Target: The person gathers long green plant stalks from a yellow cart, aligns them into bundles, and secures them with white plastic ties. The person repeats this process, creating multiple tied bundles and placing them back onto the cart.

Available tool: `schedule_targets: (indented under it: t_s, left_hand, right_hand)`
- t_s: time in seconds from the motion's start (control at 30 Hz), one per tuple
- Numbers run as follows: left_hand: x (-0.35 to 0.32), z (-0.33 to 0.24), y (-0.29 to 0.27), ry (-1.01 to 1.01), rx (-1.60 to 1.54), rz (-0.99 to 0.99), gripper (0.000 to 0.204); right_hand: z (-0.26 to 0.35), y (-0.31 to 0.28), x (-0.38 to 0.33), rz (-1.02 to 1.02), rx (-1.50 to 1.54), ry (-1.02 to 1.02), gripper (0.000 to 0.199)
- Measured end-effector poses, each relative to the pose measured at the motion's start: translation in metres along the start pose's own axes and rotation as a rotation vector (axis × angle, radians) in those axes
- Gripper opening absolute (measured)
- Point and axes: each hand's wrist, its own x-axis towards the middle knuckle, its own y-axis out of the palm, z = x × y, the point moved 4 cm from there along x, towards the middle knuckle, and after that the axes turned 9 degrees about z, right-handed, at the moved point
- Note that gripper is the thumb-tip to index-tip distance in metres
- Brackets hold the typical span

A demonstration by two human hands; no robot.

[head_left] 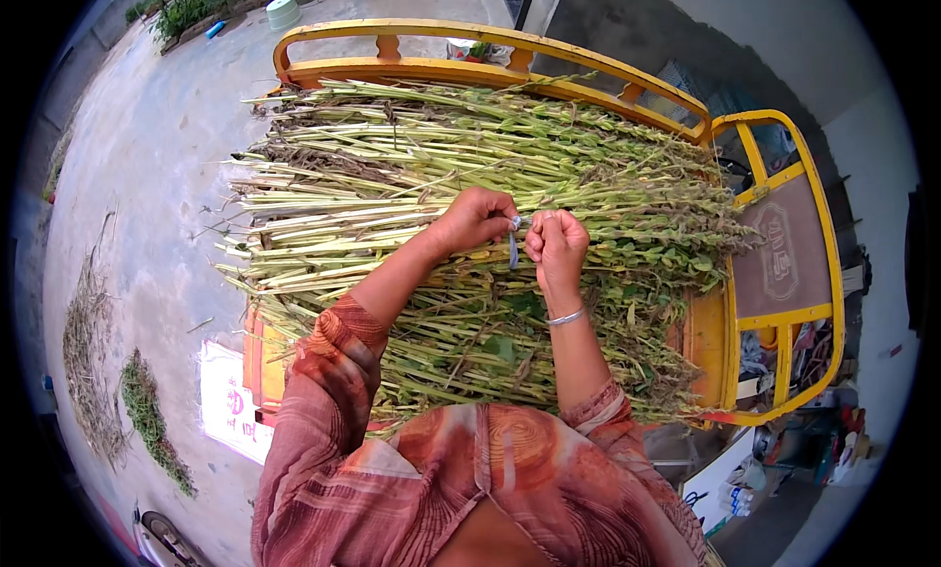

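Note:
Over a thick layer of cut plant stalks (431, 204), pale at the left ends and green with pods at the right, my two hands meet. My left hand (480, 218) pinches a thin grey-blue strip (513, 251), knotted or bunched at its fingertips, with one end hanging down. My right hand (557, 246), a silver bangle on its wrist, is closed just right of the knot, and a short piece of the strip runs into its fingers. Whether the strip goes round a bundle of stalks is hidden.
The stalks lie across a cart bed with a yellow far rail (490, 65) and a yellow end frame (828, 273) at the right. On the concrete floor at left are dry stalks (90, 356) and a green plant heap (152, 420). A pale tub (283, 13) stands far off.

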Motion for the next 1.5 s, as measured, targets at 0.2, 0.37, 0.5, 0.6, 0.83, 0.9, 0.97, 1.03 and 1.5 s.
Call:
schedule_targets:
  t_s: [0.2, 0.37, 0.5, 0.6, 0.83, 0.9, 0.97, 1.03, 1.5]
  left_hand:
    - [0.002, -0.003, 0.000, -0.016, 0.003, -0.046, 0.003]
    - [0.002, -0.003, -0.002, 0.013, 0.036, -0.011, 0.004]
    - [0.003, -0.003, -0.002, 0.063, 0.059, -0.011, 0.005]
    - [0.002, -0.001, -0.005, 0.087, 0.073, -0.034, 0.005]
    - [0.006, 0.000, -0.006, 0.137, 0.140, -0.011, 0.006]
    - [0.005, 0.000, -0.008, 0.149, 0.167, -0.018, 0.006]
    - [0.007, 0.002, -0.007, 0.163, 0.162, -0.022, 0.006]
    - [0.007, 0.005, -0.007, 0.177, 0.171, -0.044, 0.007]
    - [-0.005, -0.006, -0.006, 0.322, 0.357, -0.246, 0.009]
  right_hand:
    - [0.001, -0.015, -0.019, -0.169, -0.649, -0.033, 0.013]
    - [0.025, 0.011, -0.015, 0.043, -1.318, -0.223, 0.036]
    - [0.030, 0.017, -0.004, 0.114, -1.662, -0.281, 0.016]
    - [0.026, 0.017, -0.006, 0.170, -1.638, -0.237, 0.010]
    - [-0.018, 0.005, -0.019, 0.002, -1.111, 0.029, 0.008]
    - [-0.013, 0.017, -0.023, -0.039, -1.263, -0.054, 0.009]
    - [-0.013, 0.015, -0.023, -0.079, -1.341, -0.046, 0.011]
    - [-0.008, 0.016, -0.023, -0.089, -1.364, -0.008, 0.013]
    - [-0.007, 0.044, -0.011, -0.137, -2.002, -0.236, 0.020]
